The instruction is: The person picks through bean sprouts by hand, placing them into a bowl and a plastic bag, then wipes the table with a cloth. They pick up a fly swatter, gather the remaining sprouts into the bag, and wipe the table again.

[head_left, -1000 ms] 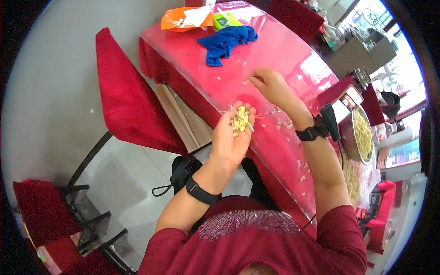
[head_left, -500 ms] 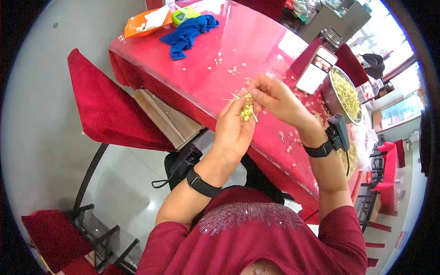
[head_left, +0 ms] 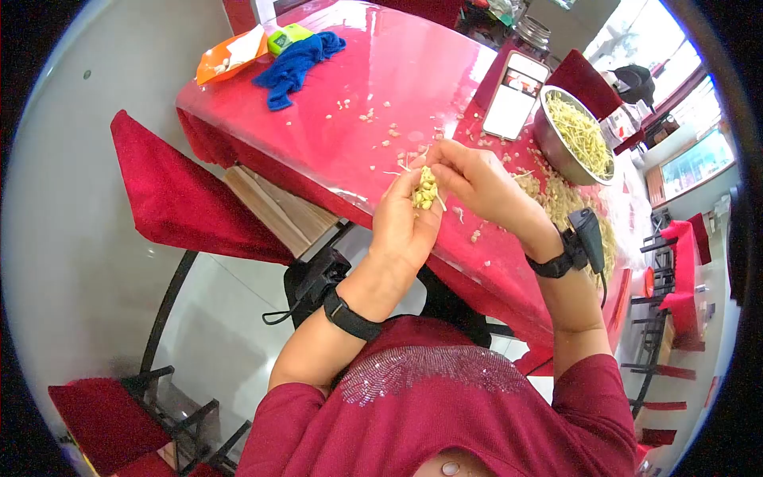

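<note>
In the head camera's view, a person in a dark red top sits at a red-covered tabletop, black straps on both wrists; the left hand is cupped palm-up near the tabletop's edge, its grip curled around a small clump of yellow sprouts; the right hand meets it from the other side, thumb and fingers drawn narrow at the clump, though whether that grip has a sprout between its tips cannot be told; pale scraps dot the red cover beyond the hands; past the right wrist, a loose heap of sprouts lies beside a metal bowl filled with more; a phone with a lit screen leans near the bowl, a glass jar behind it; at the far left, a blue cloth lies crumpled beside an orange tray and a bright green object.
</note>
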